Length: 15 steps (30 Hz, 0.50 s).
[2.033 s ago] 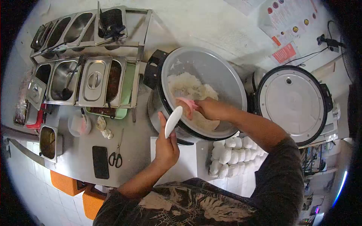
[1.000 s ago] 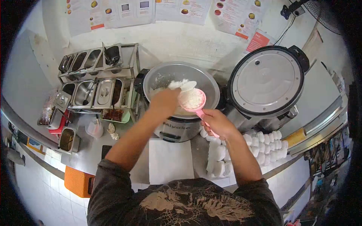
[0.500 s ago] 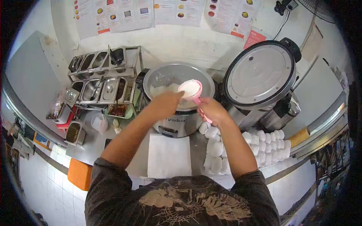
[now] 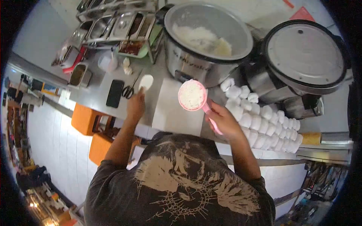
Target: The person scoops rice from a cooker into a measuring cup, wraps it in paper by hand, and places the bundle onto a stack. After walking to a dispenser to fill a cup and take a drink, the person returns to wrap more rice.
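My right hand is closed around the handle of a pink scoop, whose round bowl is filled with white rice. The scoop hangs above a sheet of white paper on the counter. At the left, my left hand has its fingers closed at the lower end of a flat white oval thing, like the blade of a rice paddle; any handle is hidden by the hand. Behind the scoop, a large rice cooker stands uncovered, with cooked rice inside.
Black scissors and a phone lie left of my left hand. Rows of white wrapped bundles fill the counter's right side. A second, lidded cooker stands behind them. Metal food pans sit at the back left.
The scoop of rice has come from over the cooker to above the paper. My left hand has left the scoop and moved left to the white oval thing. The view has tilted down.
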### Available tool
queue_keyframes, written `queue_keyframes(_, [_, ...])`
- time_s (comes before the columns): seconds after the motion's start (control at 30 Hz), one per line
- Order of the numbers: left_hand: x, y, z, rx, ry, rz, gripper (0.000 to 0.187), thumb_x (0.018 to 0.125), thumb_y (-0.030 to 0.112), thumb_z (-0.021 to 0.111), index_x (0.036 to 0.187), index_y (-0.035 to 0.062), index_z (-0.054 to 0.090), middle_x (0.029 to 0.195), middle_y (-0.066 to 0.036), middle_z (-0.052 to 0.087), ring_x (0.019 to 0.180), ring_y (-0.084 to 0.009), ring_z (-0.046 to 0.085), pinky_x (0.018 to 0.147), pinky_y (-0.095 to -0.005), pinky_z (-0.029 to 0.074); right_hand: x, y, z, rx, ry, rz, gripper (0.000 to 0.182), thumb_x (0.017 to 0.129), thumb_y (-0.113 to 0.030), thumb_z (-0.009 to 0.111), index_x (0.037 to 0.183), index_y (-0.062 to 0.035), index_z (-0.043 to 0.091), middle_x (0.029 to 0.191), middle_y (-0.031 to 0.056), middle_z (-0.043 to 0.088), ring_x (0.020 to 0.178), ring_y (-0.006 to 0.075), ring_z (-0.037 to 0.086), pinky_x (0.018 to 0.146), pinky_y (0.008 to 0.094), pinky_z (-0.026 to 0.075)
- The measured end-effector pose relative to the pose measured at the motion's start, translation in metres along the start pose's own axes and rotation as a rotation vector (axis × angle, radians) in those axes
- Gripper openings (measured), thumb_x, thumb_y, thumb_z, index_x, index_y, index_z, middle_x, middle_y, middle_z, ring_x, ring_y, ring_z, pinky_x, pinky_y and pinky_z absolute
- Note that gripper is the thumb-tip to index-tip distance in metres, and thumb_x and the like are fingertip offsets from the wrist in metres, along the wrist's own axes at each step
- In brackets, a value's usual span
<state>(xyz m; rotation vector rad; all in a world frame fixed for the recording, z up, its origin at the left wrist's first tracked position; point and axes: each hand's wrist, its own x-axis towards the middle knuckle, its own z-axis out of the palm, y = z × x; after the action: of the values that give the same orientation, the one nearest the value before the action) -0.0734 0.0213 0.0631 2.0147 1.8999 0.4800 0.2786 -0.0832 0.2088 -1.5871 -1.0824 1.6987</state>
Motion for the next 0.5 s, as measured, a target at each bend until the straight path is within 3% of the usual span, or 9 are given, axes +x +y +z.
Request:
queue_keyframes(0.03, [-0.011, -0.015, 0.019, 0.062, -0.106, -0.082, 0.043, 0.099, 0.021, 0.053, 0.141, 0.0128, 0.055, 0.099, -0.024, 0.064, 0.093, -0.0429, 0.062, 0.087, -0.0470, 0.051, 0.016, 0.030, 0.009, -0.185, 0.085, -0.190, 0.055, 0.098, -0.015, 0.055, 0.151, -0.0061, 0.041, 0.083, 0.0071, 0.060, 0.059, 0.0174, 0.056, 0.053, 0.0326, 0.049])
queue_keyframes(0.1, [-0.024, -0.047, 0.063, 0.212, -0.111, -0.037, 0.045, 0.098, 0.024, 0.055, 0.143, 0.0139, 0.054, 0.108, -0.023, 0.062, 0.103, -0.0413, 0.059, 0.090, -0.0474, 0.049, 0.047, 0.082, 0.025, -0.555, 0.268, -0.594, 0.057, 0.097, -0.014, 0.057, 0.151, -0.0086, 0.041, 0.086, 0.0114, 0.060, 0.064, 0.0236, 0.059, 0.062, 0.0375, 0.053])
queue_keyframes(0.13, [-0.028, -0.054, 0.073, 0.283, -0.108, -0.009, 0.047, 0.098, 0.026, 0.055, 0.143, 0.0144, 0.053, 0.113, -0.023, 0.062, 0.108, -0.0405, 0.058, 0.091, -0.0476, 0.049, 0.053, 0.093, 0.031, -0.648, 0.282, -0.624, 0.060, 0.095, -0.012, 0.058, 0.152, -0.0117, 0.040, 0.087, 0.0128, 0.060, 0.068, 0.0265, 0.060, 0.065, 0.0394, 0.052])
queue_keyframes(0.17, [-0.038, -0.011, 0.035, 0.256, -0.173, -0.134, 0.051, 0.095, 0.027, 0.058, 0.144, 0.0155, 0.053, 0.128, -0.021, 0.053, 0.121, -0.0398, 0.049, 0.099, -0.0530, 0.043, 0.057, 0.101, 0.037, -0.742, 0.298, -0.657, 0.062, 0.093, -0.010, 0.060, 0.152, -0.0149, 0.040, 0.088, 0.0142, 0.059, 0.073, 0.0294, 0.060, 0.069, 0.0413, 0.052])
queue_keyframes(0.27, [-0.051, 0.001, 0.038, 0.259, 0.038, 0.102, 0.054, 0.091, 0.030, 0.063, 0.144, 0.0187, 0.054, 0.143, -0.017, 0.045, 0.132, -0.0374, 0.042, 0.108, -0.0567, 0.035, 0.074, 0.142, 0.045, -0.974, 0.216, -0.594, 0.066, 0.090, -0.006, 0.059, 0.152, -0.0226, 0.043, 0.095, 0.0167, 0.054, 0.085, 0.0350, 0.059, 0.075, 0.0449, 0.052])
queue_keyframes(0.37, [-0.064, -0.006, 0.045, 0.228, -0.193, 0.672, 0.056, 0.089, 0.032, 0.066, 0.143, 0.0220, 0.054, 0.152, -0.011, 0.039, 0.140, -0.0337, 0.036, 0.116, -0.0545, 0.026, 0.079, 0.170, 0.047, -1.136, 0.200, -0.592, 0.067, 0.088, -0.001, 0.055, 0.151, -0.0224, 0.046, 0.098, 0.0161, 0.051, 0.088, 0.0341, 0.057, 0.078, 0.0449, 0.053])
queue_keyframes(0.5, [-0.068, -0.004, 0.052, 0.266, -0.293, 0.608, 0.052, 0.089, 0.035, 0.066, 0.139, 0.0261, 0.058, 0.156, -0.006, 0.037, 0.143, -0.0296, 0.034, 0.118, -0.0515, 0.024, 0.080, 0.171, 0.059, -1.105, 0.277, -0.567, 0.070, 0.088, 0.002, 0.052, 0.152, -0.0231, 0.043, 0.099, 0.0162, 0.050, 0.089, 0.0341, 0.056, 0.079, 0.0441, 0.053])
